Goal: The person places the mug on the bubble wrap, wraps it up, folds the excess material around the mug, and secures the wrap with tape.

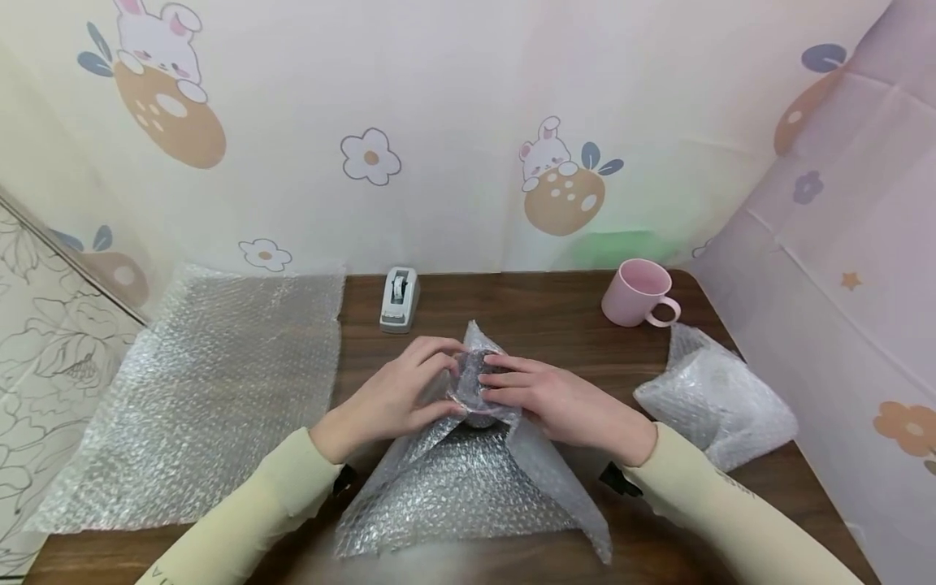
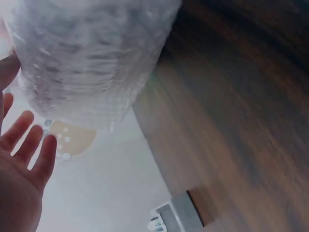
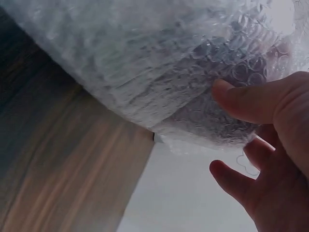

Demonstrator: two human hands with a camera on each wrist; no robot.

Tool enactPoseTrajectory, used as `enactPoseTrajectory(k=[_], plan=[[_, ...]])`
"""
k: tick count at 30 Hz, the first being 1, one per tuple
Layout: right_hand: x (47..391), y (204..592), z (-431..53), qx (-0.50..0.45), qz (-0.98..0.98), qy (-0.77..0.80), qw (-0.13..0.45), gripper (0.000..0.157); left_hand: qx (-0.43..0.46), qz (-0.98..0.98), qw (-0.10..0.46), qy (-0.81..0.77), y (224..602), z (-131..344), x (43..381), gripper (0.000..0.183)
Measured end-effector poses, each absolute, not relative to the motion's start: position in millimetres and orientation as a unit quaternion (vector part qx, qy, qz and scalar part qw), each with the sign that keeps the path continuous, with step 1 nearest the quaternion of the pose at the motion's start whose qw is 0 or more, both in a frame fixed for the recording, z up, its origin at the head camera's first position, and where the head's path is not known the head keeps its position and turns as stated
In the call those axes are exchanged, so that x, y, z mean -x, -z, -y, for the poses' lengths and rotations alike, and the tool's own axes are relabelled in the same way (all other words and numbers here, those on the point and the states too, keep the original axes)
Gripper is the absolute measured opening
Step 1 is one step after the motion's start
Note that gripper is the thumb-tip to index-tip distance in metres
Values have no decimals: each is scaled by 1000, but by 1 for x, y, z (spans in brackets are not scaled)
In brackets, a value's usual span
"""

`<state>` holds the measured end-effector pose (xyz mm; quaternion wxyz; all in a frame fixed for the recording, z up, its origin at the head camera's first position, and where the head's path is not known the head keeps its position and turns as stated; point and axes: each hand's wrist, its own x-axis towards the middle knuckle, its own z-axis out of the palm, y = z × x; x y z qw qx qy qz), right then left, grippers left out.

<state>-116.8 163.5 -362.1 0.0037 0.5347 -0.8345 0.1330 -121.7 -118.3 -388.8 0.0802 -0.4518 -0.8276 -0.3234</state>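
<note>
A sheet of bubble wrap (image 1: 468, 491) lies in front of me, its far part gathered up around an upright object whose rounded lower edge (image 1: 480, 419) shows at the near side. The rest of that object is hidden by wrap and fingers. From the left, my left hand (image 1: 391, 392) holds the gathered wrap between thumb and bent fingers. My right hand (image 1: 559, 398) grips it from the other side, fingers laid across the top. In the right wrist view, the right thumb (image 3: 241, 101) presses into the bubble wrap (image 3: 130, 72).
Another bubble wrap sheet (image 1: 219, 406) is spread flat on the left. A white tape dispenser (image 1: 398, 301) stands at the back, and a pink mug (image 1: 632, 296) at the back right. One bubble-wrapped bundle (image 1: 720, 398) lies at the right of the wooden table (image 1: 548, 313).
</note>
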Motion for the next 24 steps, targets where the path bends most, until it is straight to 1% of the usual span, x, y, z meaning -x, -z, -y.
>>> enactPoseTrajectory(k=[3,7,9,13,15,18,24], plan=[[117,364,-164,-537,832,-141,9,51,455,828,113,309,384,123,120,25],[119,369,-164,-541,826,-160,21,49,480,824,142,264,378,141,116,10],[119,371,-164,-542,823,-169,26,50,496,830,156,204,376,154,112,16],[119,374,-163,-542,820,-179,33,50,527,828,181,62,381,180,99,41],[119,374,-163,-541,821,-180,33,50,544,818,186,19,387,188,92,49],[118,373,-164,-536,825,-179,30,49,566,804,185,0,398,191,84,52],[119,373,-165,-529,831,-171,23,48,567,799,199,10,410,185,80,42]])
